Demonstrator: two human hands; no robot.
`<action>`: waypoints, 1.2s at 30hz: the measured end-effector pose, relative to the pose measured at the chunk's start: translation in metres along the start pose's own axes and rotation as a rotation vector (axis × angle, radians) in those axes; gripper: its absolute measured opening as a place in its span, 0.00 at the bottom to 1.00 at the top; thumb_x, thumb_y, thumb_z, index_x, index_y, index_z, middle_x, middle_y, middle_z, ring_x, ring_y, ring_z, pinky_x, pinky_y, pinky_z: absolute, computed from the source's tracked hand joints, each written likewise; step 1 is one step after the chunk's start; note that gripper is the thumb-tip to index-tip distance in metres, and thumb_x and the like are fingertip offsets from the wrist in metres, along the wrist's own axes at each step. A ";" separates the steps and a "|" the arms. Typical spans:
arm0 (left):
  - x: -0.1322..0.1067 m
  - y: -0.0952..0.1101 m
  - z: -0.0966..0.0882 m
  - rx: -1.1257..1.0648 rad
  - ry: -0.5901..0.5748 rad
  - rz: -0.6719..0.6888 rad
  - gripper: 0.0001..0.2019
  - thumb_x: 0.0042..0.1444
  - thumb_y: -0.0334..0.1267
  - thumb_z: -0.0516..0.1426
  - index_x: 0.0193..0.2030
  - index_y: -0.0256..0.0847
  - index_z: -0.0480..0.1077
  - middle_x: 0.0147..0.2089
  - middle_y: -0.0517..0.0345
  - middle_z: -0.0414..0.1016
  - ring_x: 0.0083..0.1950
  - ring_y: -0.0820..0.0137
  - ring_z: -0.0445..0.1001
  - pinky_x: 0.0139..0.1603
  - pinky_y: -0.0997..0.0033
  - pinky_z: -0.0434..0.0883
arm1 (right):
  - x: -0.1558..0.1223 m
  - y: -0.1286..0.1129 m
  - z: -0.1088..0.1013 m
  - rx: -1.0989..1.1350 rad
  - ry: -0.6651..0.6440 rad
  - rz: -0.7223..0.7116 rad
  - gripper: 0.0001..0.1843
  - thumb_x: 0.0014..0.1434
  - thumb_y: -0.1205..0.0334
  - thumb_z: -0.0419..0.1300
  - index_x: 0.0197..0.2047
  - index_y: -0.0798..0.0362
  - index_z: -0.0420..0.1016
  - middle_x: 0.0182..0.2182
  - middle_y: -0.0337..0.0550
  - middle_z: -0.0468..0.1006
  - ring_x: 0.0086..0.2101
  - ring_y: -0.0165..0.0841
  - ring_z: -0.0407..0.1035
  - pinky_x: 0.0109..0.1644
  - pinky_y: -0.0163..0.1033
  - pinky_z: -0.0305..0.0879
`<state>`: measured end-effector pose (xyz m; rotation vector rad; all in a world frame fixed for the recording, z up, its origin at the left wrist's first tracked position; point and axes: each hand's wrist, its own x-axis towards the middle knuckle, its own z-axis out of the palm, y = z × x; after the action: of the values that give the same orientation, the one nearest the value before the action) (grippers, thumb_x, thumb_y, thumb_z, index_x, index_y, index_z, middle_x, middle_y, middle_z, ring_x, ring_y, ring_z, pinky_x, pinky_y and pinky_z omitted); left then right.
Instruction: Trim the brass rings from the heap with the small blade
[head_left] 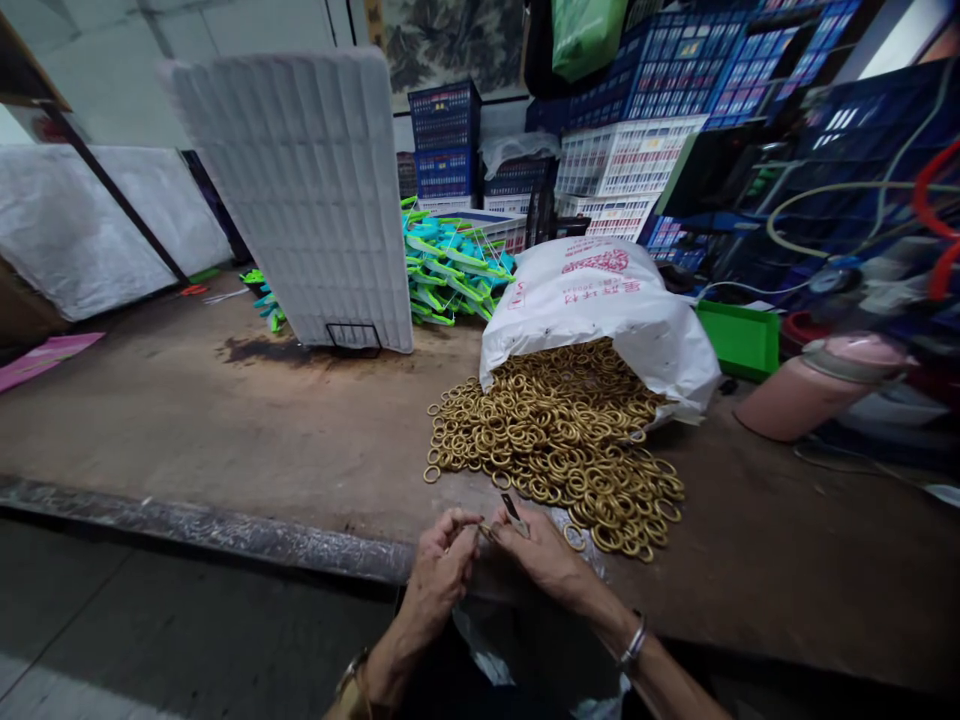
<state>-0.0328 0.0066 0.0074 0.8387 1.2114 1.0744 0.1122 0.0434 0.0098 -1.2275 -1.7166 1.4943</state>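
Near the front edge of the table, my left hand (444, 558) pinches a small gold ring (486, 531) with thumb and fingertips. My right hand (541, 552) meets it from the other side, its fingers closed around a small knife (514, 512) whose dark blade points up and away. The right fingertips are at the ring too; whether they grip it I cannot tell. Just beyond both hands spreads a heap of gold rings (555, 440), spilling from the mouth of a white woven sack (592, 290) with red print. One loose ring (574, 537) lies beside my right hand.
A white ribbed panel (300, 190) stands upright on a wire stand (352, 338) at the left. Behind it lie green and turquoise plastic pieces (450, 265). To the right are a green tray (741, 338) and a pink cylinder (814, 395). Stacked crates (630, 155) fill the back.
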 end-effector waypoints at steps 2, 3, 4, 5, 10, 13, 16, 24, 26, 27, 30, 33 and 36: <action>-0.001 0.001 0.004 0.003 -0.011 -0.003 0.16 0.45 0.48 0.57 0.33 0.36 0.65 0.19 0.68 0.61 0.15 0.83 0.53 0.14 0.82 0.50 | -0.002 -0.002 0.002 0.053 -0.034 0.047 0.14 0.50 0.52 0.52 0.25 0.54 0.61 0.20 0.33 0.59 0.23 0.24 0.53 0.25 0.29 0.50; -0.001 0.001 0.004 0.000 -0.013 -0.004 0.15 0.45 0.48 0.57 0.32 0.37 0.64 0.19 0.68 0.60 0.15 0.83 0.52 0.14 0.82 0.49 | -0.002 -0.002 0.003 0.070 -0.041 0.063 0.14 0.50 0.52 0.52 0.25 0.54 0.61 0.20 0.33 0.59 0.23 0.24 0.52 0.24 0.29 0.50; -0.001 0.000 0.005 -0.003 -0.014 -0.005 0.15 0.45 0.48 0.57 0.31 0.37 0.63 0.18 0.68 0.60 0.15 0.83 0.52 0.14 0.82 0.48 | -0.002 -0.001 0.004 0.081 -0.034 0.072 0.13 0.50 0.52 0.53 0.25 0.54 0.61 0.20 0.32 0.59 0.22 0.24 0.52 0.24 0.28 0.50; -0.001 -0.001 0.004 -0.004 -0.016 -0.008 0.14 0.45 0.48 0.57 0.30 0.38 0.63 0.18 0.69 0.60 0.15 0.83 0.51 0.14 0.82 0.48 | -0.002 0.000 0.005 0.088 -0.014 0.077 0.13 0.49 0.52 0.53 0.25 0.54 0.61 0.20 0.32 0.58 0.22 0.24 0.52 0.24 0.28 0.50; -0.002 -0.006 0.003 -0.007 -0.020 0.003 0.15 0.45 0.48 0.57 0.28 0.39 0.60 0.17 0.70 0.59 0.15 0.83 0.51 0.15 0.82 0.49 | 0.001 0.012 0.010 0.118 0.084 0.067 0.13 0.50 0.51 0.52 0.27 0.54 0.62 0.18 0.31 0.59 0.20 0.23 0.52 0.22 0.28 0.51; -0.003 -0.007 0.005 -0.008 -0.042 0.018 0.15 0.47 0.48 0.56 0.28 0.39 0.60 0.18 0.69 0.60 0.15 0.83 0.52 0.15 0.82 0.50 | 0.003 0.016 0.014 0.125 0.057 0.085 0.15 0.52 0.50 0.50 0.28 0.54 0.63 0.17 0.31 0.61 0.19 0.23 0.53 0.21 0.28 0.50; -0.004 -0.008 0.005 -0.016 -0.061 -0.005 0.15 0.48 0.49 0.55 0.29 0.39 0.60 0.19 0.68 0.61 0.15 0.83 0.52 0.14 0.82 0.50 | 0.002 0.013 0.015 0.079 0.081 0.069 0.14 0.52 0.51 0.50 0.24 0.54 0.62 0.16 0.32 0.63 0.19 0.23 0.55 0.22 0.29 0.52; -0.006 -0.007 0.001 -0.024 -0.137 -0.047 0.16 0.49 0.51 0.53 0.26 0.38 0.61 0.17 0.68 0.59 0.14 0.84 0.50 0.14 0.82 0.48 | 0.000 0.001 0.015 -0.032 0.146 0.041 0.12 0.51 0.55 0.50 0.23 0.53 0.62 0.15 0.32 0.62 0.19 0.24 0.55 0.22 0.29 0.51; -0.007 -0.007 0.002 -0.052 -0.146 -0.046 0.16 0.49 0.51 0.54 0.27 0.38 0.61 0.18 0.68 0.59 0.15 0.84 0.50 0.14 0.82 0.48 | 0.001 0.003 0.015 -0.030 0.132 0.029 0.13 0.52 0.55 0.49 0.22 0.53 0.61 0.16 0.32 0.62 0.20 0.24 0.55 0.23 0.29 0.52; -0.007 -0.007 0.002 -0.067 -0.145 -0.046 0.16 0.49 0.51 0.54 0.27 0.38 0.61 0.19 0.68 0.59 0.15 0.84 0.50 0.14 0.82 0.48 | 0.002 0.004 0.015 -0.030 0.126 0.021 0.13 0.53 0.54 0.48 0.22 0.53 0.61 0.16 0.33 0.63 0.20 0.25 0.56 0.24 0.29 0.53; -0.006 -0.009 0.004 -0.090 -0.133 -0.043 0.16 0.49 0.51 0.54 0.27 0.39 0.60 0.19 0.68 0.59 0.15 0.83 0.50 0.15 0.82 0.48 | 0.003 0.012 0.012 -0.134 0.182 -0.005 0.14 0.55 0.56 0.44 0.23 0.53 0.61 0.17 0.35 0.64 0.21 0.26 0.59 0.26 0.31 0.55; -0.004 -0.011 0.004 -0.087 -0.117 -0.022 0.16 0.50 0.51 0.53 0.28 0.39 0.60 0.16 0.69 0.55 0.15 0.82 0.50 0.15 0.82 0.50 | 0.001 0.019 0.009 -0.416 0.251 -0.035 0.10 0.54 0.63 0.45 0.25 0.52 0.63 0.19 0.36 0.66 0.23 0.27 0.60 0.27 0.31 0.53; -0.002 -0.013 0.003 -0.084 -0.113 -0.007 0.15 0.51 0.50 0.53 0.29 0.39 0.60 0.18 0.69 0.58 0.15 0.82 0.50 0.15 0.81 0.50 | -0.003 0.024 0.011 -0.605 0.179 -0.047 0.10 0.48 0.71 0.46 0.30 0.52 0.66 0.21 0.37 0.70 0.24 0.28 0.63 0.28 0.31 0.51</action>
<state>-0.0276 0.0010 -0.0033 0.8187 1.0674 1.0511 0.1106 0.0350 -0.0152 -1.5420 -2.1271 0.8177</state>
